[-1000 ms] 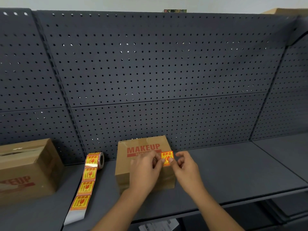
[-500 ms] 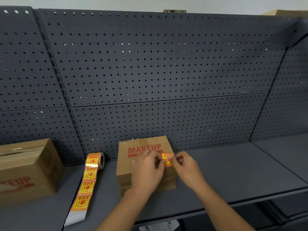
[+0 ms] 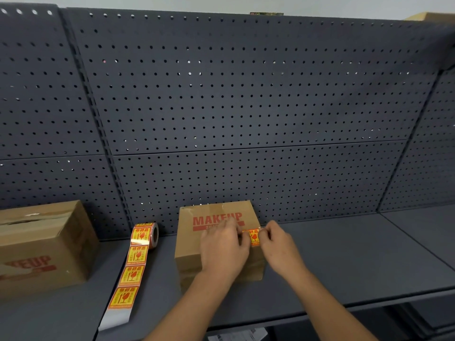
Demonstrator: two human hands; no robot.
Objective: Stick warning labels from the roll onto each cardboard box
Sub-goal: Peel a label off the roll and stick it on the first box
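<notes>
A cardboard box (image 3: 194, 244) printed MAKEUP stands in the middle of the dark shelf. On its top right lies a yellow and red warning label (image 3: 253, 237). My left hand (image 3: 222, 249) pinches the label's left edge and covers part of the box top. My right hand (image 3: 277, 244) pinches the label's right edge. The label roll (image 3: 145, 233) stands left of the box, with a strip of several labels (image 3: 128, 276) trailing toward the shelf's front. A second MAKEUP box (image 3: 41, 244) sits at the far left.
A grey pegboard wall (image 3: 246, 107) rises right behind the boxes. The shelf surface (image 3: 357, 254) stretches to the right of the box. Its front edge (image 3: 369, 305) runs below my forearms, with papers on a lower level.
Both hands have lowered the label onto the box top near its right edge. The boxes and the roll stay where they were.
</notes>
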